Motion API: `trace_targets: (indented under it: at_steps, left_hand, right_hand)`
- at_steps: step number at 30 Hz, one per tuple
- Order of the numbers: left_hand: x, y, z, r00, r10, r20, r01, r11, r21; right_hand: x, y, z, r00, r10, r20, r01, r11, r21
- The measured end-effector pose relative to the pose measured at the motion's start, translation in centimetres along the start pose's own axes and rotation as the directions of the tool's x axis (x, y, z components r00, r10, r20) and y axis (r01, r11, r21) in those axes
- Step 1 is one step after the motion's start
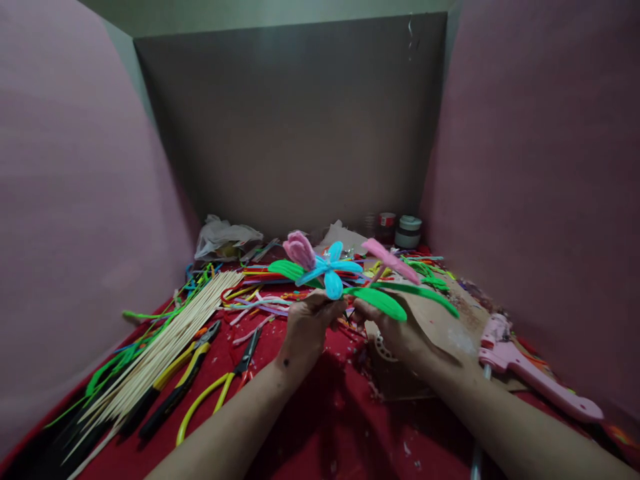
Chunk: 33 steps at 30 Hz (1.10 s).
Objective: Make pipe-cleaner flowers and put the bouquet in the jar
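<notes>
Your left hand (306,328) and right hand (396,332), raised side by side, each close their grip on the flower bunch (327,270); its blooms point up and away, leaves sideways.

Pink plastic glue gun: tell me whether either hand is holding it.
No: the pink plastic glue gun lies at the right, while the left hand and right hand grip fuzzy pipe-cleaner flowers.
</notes>
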<state>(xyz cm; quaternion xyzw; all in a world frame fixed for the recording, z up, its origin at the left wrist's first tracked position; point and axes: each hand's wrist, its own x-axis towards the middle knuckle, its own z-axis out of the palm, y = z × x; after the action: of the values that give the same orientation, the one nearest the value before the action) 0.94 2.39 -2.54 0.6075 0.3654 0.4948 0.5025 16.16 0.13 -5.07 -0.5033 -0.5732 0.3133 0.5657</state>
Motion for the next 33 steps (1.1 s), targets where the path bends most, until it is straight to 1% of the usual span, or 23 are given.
trace_targets:
  at_steps: [1,2,4,5,6,8,10,12,15,18,20,23,26,29,33]
  left_hand:
    - [0.1,0.1,-0.2,1.0,-0.012,-0.024,0.013,1.0,0.018]
    - [0.2,0.2,-0.3,0.999,-0.022,-0.047,0.023,0.999,0.031]
    - [0.4,0.5,-0.5,0.995,-0.029,-0.098,0.034,0.999,0.042]
    - [0.5,0.6,-0.6,0.993,-0.025,-0.12,0.03,0.999,0.042]
    - [0.6,0.6,-0.6,0.991,-0.017,-0.134,0.022,0.999,0.039]
    - [0.6,0.6,-0.7,0.991,-0.001,-0.134,0.005,0.999,0.035]
    - [0.6,0.3,-0.6,0.993,0.012,-0.117,-0.009,1.0,0.024]
    - [0.6,-0.2,-0.6,0.995,0.012,-0.103,-0.01,1.0,0.015]
    - [0.6,-0.7,-0.5,0.996,0.008,-0.084,-0.006,1.0,0.025]
    - [0.3,-0.6,0.0,0.997,0.023,-0.067,-0.02,0.999,0.038]
    - [0.0,-0.3,0.4,0.998,0.025,-0.058,-0.022,0.998,0.053]
    - [-0.4,0.4,0.9,0.998,0.039,-0.048,-0.036,0.997,0.068]
    - [-0.7,0.6,1.2,0.997,0.071,-0.04,-0.068,0.995,0.072]
    - [-0.9,0.2,1.2,0.996,0.083,-0.02,-0.081,0.993,0.081]
    - [-0.8,-0.8,1.3,0.996,0.077,0.053,-0.076,0.997,-0.018]
  right_hand:
    - [0.3,0.0,0.0,1.0,0.015,-0.027,-0.013,0.997,0.07]
    - [0.6,0.1,0.1,0.996,0.028,-0.079,-0.016,0.988,0.151]
    - [1.0,0.1,0.0,0.976,0.084,-0.199,-0.009,0.937,0.349]
    - [1.1,-0.1,0.0,0.967,0.106,-0.234,-0.001,0.912,0.41]
    - [1.0,-0.3,-0.1,0.961,0.111,-0.252,0.009,0.902,0.432]
    - [0.6,-1.0,0.0,0.966,0.062,-0.251,0.035,0.931,0.362]
    - [-0.2,-1.6,0.2,0.971,-0.024,-0.237,0.082,0.968,0.237]
    - [-1.0,-1.9,0.5,0.977,-0.092,-0.192,0.113,0.988,0.106]
    - [-1.6,-1.3,1.1,0.988,-0.114,-0.102,0.11,0.993,-0.042]
    - [-1.5,-0.1,1.5,0.996,-0.081,-0.041,0.078,0.995,-0.065]
    - [-1.4,0.3,1.7,0.997,-0.074,-0.022,0.073,0.996,-0.058]
    - [-1.4,0.1,1.9,0.997,-0.07,-0.035,0.068,0.997,-0.038]
    - [-1.5,-0.5,2.1,0.999,-0.034,-0.031,0.033,0.999,-0.014]
    - [-1.5,-0.9,2.2,1.0,-0.004,0.016,0.004,1.0,0.001]
    - [-1.4,-0.8,2.2,0.996,0.027,0.087,-0.03,0.999,0.04]
